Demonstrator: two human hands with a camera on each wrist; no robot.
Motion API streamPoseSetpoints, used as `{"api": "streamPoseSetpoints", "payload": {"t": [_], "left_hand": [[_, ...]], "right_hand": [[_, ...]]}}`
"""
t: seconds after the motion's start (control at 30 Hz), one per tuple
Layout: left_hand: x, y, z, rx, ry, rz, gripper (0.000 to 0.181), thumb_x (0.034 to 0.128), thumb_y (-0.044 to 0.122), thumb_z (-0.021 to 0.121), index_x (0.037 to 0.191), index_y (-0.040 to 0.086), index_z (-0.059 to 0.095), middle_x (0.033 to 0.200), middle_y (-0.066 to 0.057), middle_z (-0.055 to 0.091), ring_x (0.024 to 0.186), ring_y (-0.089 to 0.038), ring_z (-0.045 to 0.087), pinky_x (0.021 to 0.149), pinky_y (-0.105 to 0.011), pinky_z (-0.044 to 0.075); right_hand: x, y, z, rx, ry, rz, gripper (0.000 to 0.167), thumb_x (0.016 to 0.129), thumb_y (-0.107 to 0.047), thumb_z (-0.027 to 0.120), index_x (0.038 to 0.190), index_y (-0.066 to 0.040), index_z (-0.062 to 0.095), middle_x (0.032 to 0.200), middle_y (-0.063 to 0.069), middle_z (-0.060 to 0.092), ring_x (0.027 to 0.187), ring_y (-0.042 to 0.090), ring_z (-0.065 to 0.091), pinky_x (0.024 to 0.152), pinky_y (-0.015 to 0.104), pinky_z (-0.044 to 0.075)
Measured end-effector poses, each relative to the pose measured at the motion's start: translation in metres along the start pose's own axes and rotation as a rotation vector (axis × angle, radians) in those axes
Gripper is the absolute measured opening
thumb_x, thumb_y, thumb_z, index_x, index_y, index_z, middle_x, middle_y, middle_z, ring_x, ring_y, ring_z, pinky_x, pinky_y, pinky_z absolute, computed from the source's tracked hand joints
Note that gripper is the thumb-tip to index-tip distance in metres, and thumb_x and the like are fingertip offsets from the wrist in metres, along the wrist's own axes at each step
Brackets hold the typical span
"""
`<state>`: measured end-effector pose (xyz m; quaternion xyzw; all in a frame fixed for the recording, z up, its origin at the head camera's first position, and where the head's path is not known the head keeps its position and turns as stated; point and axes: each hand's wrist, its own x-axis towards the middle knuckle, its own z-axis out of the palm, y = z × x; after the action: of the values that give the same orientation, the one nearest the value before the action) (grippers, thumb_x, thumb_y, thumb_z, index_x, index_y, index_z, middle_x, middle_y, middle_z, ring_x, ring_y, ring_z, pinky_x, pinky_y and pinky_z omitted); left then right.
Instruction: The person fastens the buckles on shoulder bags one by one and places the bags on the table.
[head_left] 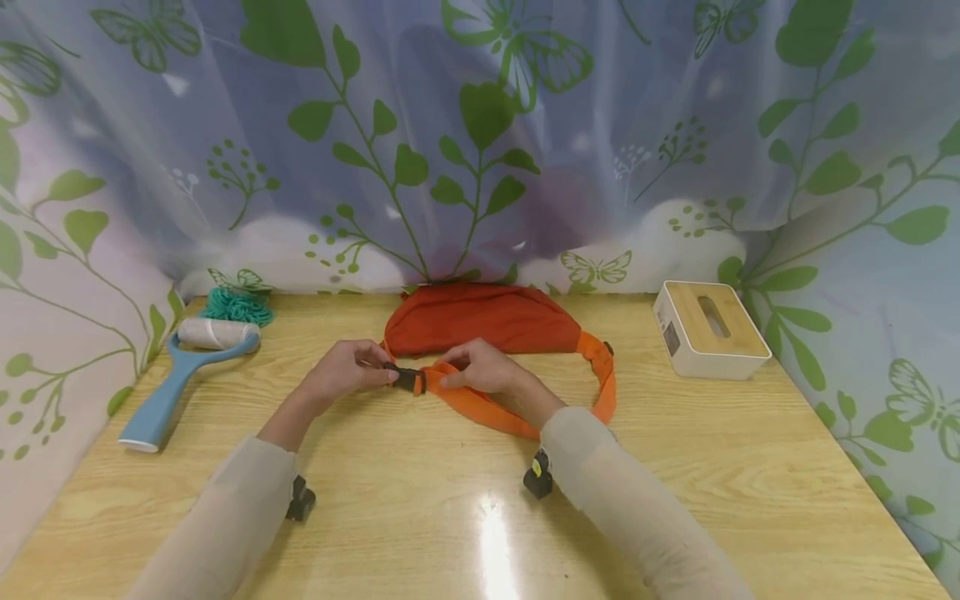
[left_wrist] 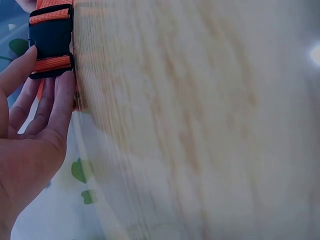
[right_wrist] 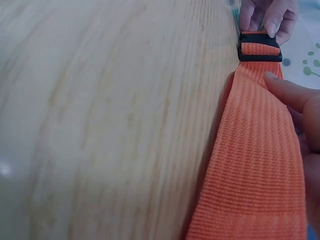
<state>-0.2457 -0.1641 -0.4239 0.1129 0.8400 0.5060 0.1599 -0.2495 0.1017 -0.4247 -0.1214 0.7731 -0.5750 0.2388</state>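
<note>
A red-orange waist bag [head_left: 480,319] lies at the back middle of the table, its orange strap [head_left: 487,410] looping round to the front. The strap's black buckle [left_wrist: 51,40] has its two halves joined. My left hand [head_left: 348,367] pinches the buckle between thumb and fingers; in the left wrist view the thumb [left_wrist: 22,67] presses on its face. Just right of the buckle, my right hand [head_left: 483,367] pinches the strap. In the right wrist view, the right thumb [right_wrist: 290,92] lies on the webbing, and the fingers behind it are mostly hidden.
On the left lie a blue-handled lint roller [head_left: 168,392] and a bundle of teal cord [head_left: 238,306]. At the back right stands a white tissue box [head_left: 712,329] with a wooden lid. A patterned curtain [head_left: 420,150] hangs behind the wooden table [head_left: 405,500].
</note>
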Motion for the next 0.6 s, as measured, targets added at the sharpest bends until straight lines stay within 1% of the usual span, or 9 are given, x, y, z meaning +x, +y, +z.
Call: {"api": "streamPoseSetpoints", "payload": {"t": [0.1,0.3,0.43,0.6], "left_hand": [[0.0005,0.0,0.0002,0.004,0.002,0.009,0.029,0.0916,0.023,0.078,0.107,0.001,0.068,0.102,-0.01,0.067,0.094,-0.027,0.064,0.079,-0.037,0.052],[0.0003,0.0011,-0.0009,-0.003,0.013,0.017,0.029,0.0926,0.023,0.077,0.109,0.001,0.067,0.104,-0.011,0.067,0.096,-0.029,0.066,0.083,-0.038,0.053],[-0.0001,0.0019,-0.0029,-0.02,0.03,0.01,0.031,0.0931,0.026,0.077,0.111,0.002,0.068,0.108,-0.011,0.068,0.099,-0.03,0.066,0.087,-0.041,0.054],[-0.0004,0.002,-0.0076,-0.038,0.061,0.026,0.033,0.0931,0.027,0.077,0.113,0.001,0.068,0.111,-0.013,0.069,0.102,-0.032,0.066,0.091,-0.047,0.053]], "right_hand": [[-0.0001,0.0012,-0.0009,0.013,-0.002,-0.009,0.037,0.088,0.002,0.076,0.124,0.0,0.071,0.129,0.01,0.065,0.121,0.027,0.054,0.095,0.034,0.051],[-0.0008,0.0009,-0.003,-0.014,0.007,-0.031,0.042,0.089,0.001,0.075,0.13,0.002,0.066,0.129,0.01,0.065,0.124,0.026,0.055,0.101,0.038,0.049],[-0.0012,0.0003,-0.0045,0.005,0.011,-0.03,0.04,0.089,0.002,0.074,0.129,0.004,0.066,0.128,0.01,0.065,0.121,0.025,0.055,0.1,0.037,0.049],[-0.0016,0.0001,-0.0098,-0.002,-0.004,-0.078,0.038,0.092,0.003,0.072,0.128,0.008,0.063,0.126,0.016,0.064,0.113,0.025,0.059,0.097,0.035,0.052]]}}
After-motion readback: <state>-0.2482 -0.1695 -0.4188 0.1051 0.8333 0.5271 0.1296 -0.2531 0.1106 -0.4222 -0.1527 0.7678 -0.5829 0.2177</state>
